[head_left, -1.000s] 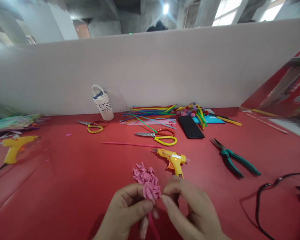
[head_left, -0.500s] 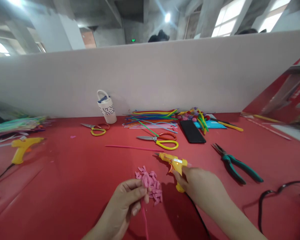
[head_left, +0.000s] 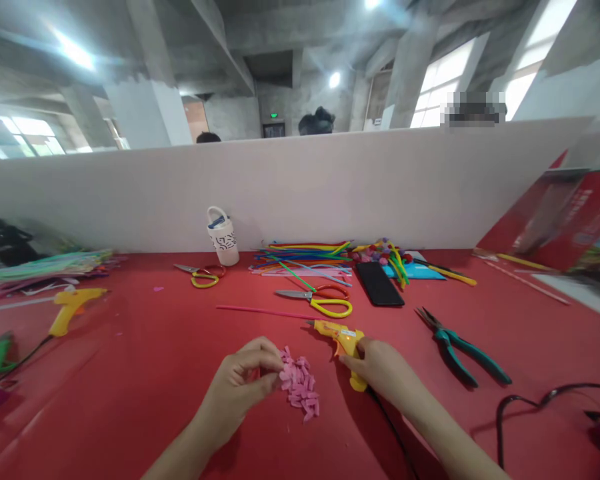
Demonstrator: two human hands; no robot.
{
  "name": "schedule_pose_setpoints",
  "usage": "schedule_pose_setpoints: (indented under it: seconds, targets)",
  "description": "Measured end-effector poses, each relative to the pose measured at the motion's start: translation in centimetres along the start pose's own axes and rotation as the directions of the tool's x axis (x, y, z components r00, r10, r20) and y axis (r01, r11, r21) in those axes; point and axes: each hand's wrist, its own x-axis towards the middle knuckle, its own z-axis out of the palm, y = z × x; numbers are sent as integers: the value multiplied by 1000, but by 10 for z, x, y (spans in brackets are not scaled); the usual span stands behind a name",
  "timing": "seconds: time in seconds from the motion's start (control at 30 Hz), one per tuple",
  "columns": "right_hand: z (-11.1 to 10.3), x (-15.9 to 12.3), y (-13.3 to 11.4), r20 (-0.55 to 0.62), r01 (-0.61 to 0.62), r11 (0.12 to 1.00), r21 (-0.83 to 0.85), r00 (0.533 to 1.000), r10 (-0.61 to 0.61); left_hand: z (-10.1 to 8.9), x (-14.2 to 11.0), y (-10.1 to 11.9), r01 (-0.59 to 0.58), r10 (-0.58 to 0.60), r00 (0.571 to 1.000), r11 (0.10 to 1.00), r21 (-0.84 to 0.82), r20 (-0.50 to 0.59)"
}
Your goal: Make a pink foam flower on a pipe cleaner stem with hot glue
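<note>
My left hand [head_left: 237,383] is pinched closed at the left edge of a small heap of pink fuzzy cut pieces [head_left: 300,390]. Whether a pink piece is between its fingertips is hard to make out against the heap. My right hand [head_left: 383,367] is wrapped around the handle of a yellow glue gun [head_left: 337,331]. The gun lies on its side on the red table, nozzle pointing left, its black cord running toward me. A single pink pipe cleaner [head_left: 265,311] lies just beyond the nozzle.
Yellow-and-red-handled scissors [head_left: 330,303], a black phone [head_left: 379,283] and a pile of coloured pipe cleaners [head_left: 305,257] lie farther back. Green-handled pliers [head_left: 460,350] are at right. A second glue gun [head_left: 73,308] is at left. A white cup [head_left: 225,241] stands by the partition [head_left: 290,193].
The pink strip that hung below my left fingers no longer shows, and that hand has shifted left. My right hand stays on the glue gun. The view has tilted up.
</note>
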Motion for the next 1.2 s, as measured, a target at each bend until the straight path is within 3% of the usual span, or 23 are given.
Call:
schedule_pose_setpoints:
  seconds: [0.17, 0.23, 0.33, 0.37, 0.4, 0.43, 0.5, 0.7, 0.87, 1.03, 1.2]
  targets:
    - [-16, -10, -10, -88, 12, 986, 163, 996, 2, 0, 6, 4, 183, -227, 963, 947, -265, -147]
    - [-23, -21, -24, -87, 101, 950, 294, 993, -79, 2, 8, 5, 217, -272, 951, 925, -311, -148]
    - [-22, -41, -51, 25, 203, 829, 520, 967, -253, 10, 10, 5, 234, -294, 947, 907, -350, -130]
    - [-18, -47, -59, 80, 205, 754, 624, 943, -322, 13, 11, 4, 227, -286, 950, 909, -350, -125]
    - [-14, -51, -66, 131, 106, 536, 837, 914, -385, 17, 12, 3, 215, -271, 955, 914, -344, -124]
    - [-9, -54, -71, 174, -1, 390, 921, 896, -408, 20, 13, 1, 195, -249, 960, 923, -333, -128]
    - [-1, -58, -77, 213, -103, 265, 959, 877, -430, 24, 15, -3, 138, -188, 971, 946, -294, -149]
    - [9, -57, -78, 280, -176, 266, 948, 859, -429, 22, 17, -7, -38, 15, 982, 993, -115, -189]
    - [25, -52, -82, 358, -237, 323, 916, 846, -395, 26, 10, -8, -107, 106, 988, 994, -9, -116]
    - [22, -60, -80, 334, -134, 516, 846, 887, -318, 23, 12, -15, 6, -13, 997, 996, -92, -76]
    - [-8, -41, -42, 92, 25, 815, 579, 991, -96, 4, 22, -25, 242, -256, 967, 925, -293, -7]
